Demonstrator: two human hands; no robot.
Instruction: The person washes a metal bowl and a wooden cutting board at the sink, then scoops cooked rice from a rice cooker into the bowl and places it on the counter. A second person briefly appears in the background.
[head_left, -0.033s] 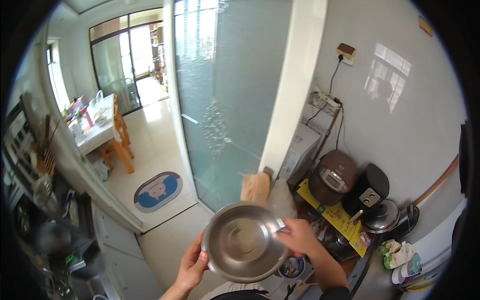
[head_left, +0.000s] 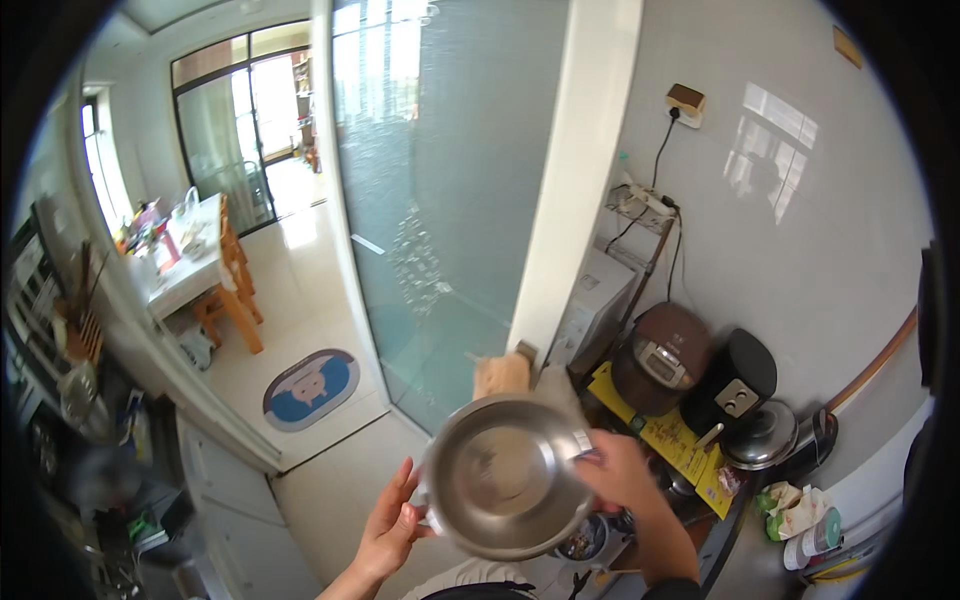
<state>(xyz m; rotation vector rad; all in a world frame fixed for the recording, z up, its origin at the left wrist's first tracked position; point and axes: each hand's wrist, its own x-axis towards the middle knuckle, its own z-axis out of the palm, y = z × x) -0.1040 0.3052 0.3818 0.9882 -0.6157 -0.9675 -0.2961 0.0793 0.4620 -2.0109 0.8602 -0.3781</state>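
A round, shiny stainless steel basin [head_left: 512, 478] is held in front of my body, tilted so that its inside faces me. No contents show in it. My left hand [head_left: 388, 525] supports its left edge, thumb toward me and fingers partly hidden behind the side. At the opposite edge my right hand [head_left: 618, 470] grips the rim, slightly blurred. A small dark bit shows by its fingertips, too small to name. A pale patch lies on the rim just above those fingers.
Right of me, a counter carries a brown rice cooker [head_left: 660, 358], a black air fryer [head_left: 732, 380] and a lidded pan [head_left: 762, 435]. Below the basin stands a bin [head_left: 583, 540]. A glass door [head_left: 450, 200] is ahead, with an oval mat [head_left: 311, 390] to its left.
The basin has shifted slightly to the right in the picture, along with my right hand. More of my left hand's fingers now show beside the rim.
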